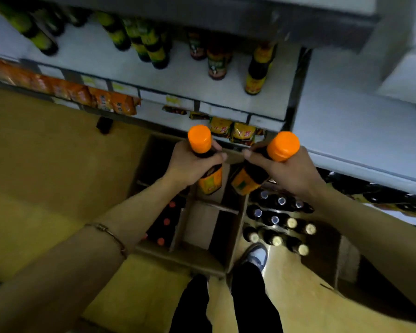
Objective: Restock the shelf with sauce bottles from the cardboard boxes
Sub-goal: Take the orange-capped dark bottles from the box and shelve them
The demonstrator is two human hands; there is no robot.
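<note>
The left hand grips the neck of one orange-capped sauce bottle, fingers curled round the dark glass just below the cap. The right hand grips a second orange-capped sauce bottle the same way; this one tilts inward toward the first. Both bottles are held above the divided cardboard box on the floor, clear of its compartments, and in front of the white shelf.

Step in hand, as judged: transfer from box to shelf, with both bottles lifted out and not yet set down.

A matching yellow-labelled bottle stands on the shelf beyond the box, with bare shelf surface beside it. The next move calls for raising both bottles forward to that level, righting the tilted one, and standing each upright beside the matching bottle without knocking the red-labelled bottles nearby. A second box beside the first holds further capped bottles.
</note>
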